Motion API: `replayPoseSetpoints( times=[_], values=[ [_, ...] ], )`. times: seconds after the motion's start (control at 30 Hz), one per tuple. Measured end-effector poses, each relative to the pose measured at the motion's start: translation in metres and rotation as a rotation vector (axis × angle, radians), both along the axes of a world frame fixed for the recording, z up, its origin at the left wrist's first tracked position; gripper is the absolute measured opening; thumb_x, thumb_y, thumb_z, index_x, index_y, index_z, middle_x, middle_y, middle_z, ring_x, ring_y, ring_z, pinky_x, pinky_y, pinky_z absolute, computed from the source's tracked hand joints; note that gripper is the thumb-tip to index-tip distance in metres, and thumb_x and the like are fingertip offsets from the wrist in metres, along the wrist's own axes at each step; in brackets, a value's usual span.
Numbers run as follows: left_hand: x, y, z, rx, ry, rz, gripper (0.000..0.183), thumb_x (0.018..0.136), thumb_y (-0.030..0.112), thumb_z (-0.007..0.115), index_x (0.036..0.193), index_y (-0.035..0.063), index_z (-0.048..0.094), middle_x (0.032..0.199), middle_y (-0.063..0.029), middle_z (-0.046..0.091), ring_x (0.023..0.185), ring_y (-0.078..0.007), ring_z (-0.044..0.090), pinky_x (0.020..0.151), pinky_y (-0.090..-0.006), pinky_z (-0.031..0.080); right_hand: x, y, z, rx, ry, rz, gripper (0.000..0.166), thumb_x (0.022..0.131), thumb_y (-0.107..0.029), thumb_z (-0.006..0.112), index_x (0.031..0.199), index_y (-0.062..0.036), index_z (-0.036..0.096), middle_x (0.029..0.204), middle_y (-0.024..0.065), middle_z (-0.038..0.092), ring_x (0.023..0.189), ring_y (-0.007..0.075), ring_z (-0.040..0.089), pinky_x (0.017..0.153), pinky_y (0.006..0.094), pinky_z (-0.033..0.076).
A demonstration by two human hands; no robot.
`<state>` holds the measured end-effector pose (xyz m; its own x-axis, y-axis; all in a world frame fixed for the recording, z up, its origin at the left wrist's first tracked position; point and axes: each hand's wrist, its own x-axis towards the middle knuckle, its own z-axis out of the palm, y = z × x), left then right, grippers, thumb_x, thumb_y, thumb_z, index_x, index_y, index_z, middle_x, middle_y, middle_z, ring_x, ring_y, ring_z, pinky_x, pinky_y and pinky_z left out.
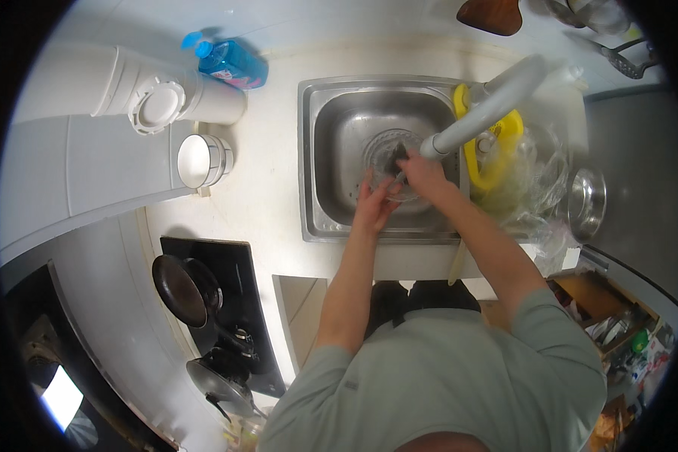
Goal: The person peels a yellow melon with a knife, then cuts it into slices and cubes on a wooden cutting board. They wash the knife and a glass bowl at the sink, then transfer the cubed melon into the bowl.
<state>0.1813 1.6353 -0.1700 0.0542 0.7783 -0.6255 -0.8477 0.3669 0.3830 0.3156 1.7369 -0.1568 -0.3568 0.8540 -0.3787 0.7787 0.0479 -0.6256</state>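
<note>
A clear glass bowl (379, 141) with a patterned rim sits in the stainless steel sink (333, 130). My left hand (376, 204) grips its near left side, fingers over the rim. Pinched in my right hand (425, 176) is a dark scrubber or cloth (397, 156), pressed inside the bowl; blur hides its exact kind. The grey faucet spout (480, 116) reaches over the sink's right side, with its outlet close above my right hand. My right hand and the spout cover part of the bowl.
Right of the sink are a yellow plastic basket (484, 179), clear plastic bags (545, 164) and a steel bowl (586, 204). A pale handle (457, 263) juts over the counter's front edge. Leftward stand a blue soap bottle (234, 65), white bowls (195, 161) and a frying pan (179, 291) on the cooktop (234, 260).
</note>
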Motion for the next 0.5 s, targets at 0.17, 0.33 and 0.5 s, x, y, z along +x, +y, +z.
replayPoseSetpoints(
  times=[0.17,0.33,0.5],
  values=[
    [-0.009,-0.001,-0.007,0.042,0.036,0.014,0.077,0.086,-0.002,0.052,0.148,0.0246,0.014,0.129,-0.016,0.05,0.107,-0.0336,0.058,0.08,-0.0504,0.053,0.008,-0.024,0.016,0.288,-0.092,0.433,0.022,0.08,-0.02,0.059,0.099,-0.0155,0.069,0.095,0.0113,0.064,0.091,0.0308,0.063,0.078,0.0426,0.051],
    [-0.005,0.006,-0.004,0.057,0.062,-0.036,0.073,0.089,0.003,0.055,0.148,0.0212,0.014,0.125,-0.0154,0.053,0.106,-0.0334,0.059,0.076,-0.0467,0.055,0.065,0.023,0.039,0.338,-0.072,0.282,0.025,0.074,-0.017,0.063,0.098,-0.0188,0.07,0.097,0.0092,0.064,0.09,0.0306,0.063,0.077,0.0416,0.052],
    [0.004,0.012,-0.004,-0.034,0.078,-0.011,0.059,0.089,0.001,0.055,0.139,0.0127,0.025,0.118,-0.0155,0.056,0.104,-0.0318,0.06,0.072,-0.0438,0.055,0.078,0.07,0.07,0.204,-0.132,0.276,0.022,0.078,-0.021,0.063,0.096,-0.0117,0.07,0.096,0.0148,0.065,0.091,0.0324,0.062,0.079,0.0415,0.05]
  ],
)
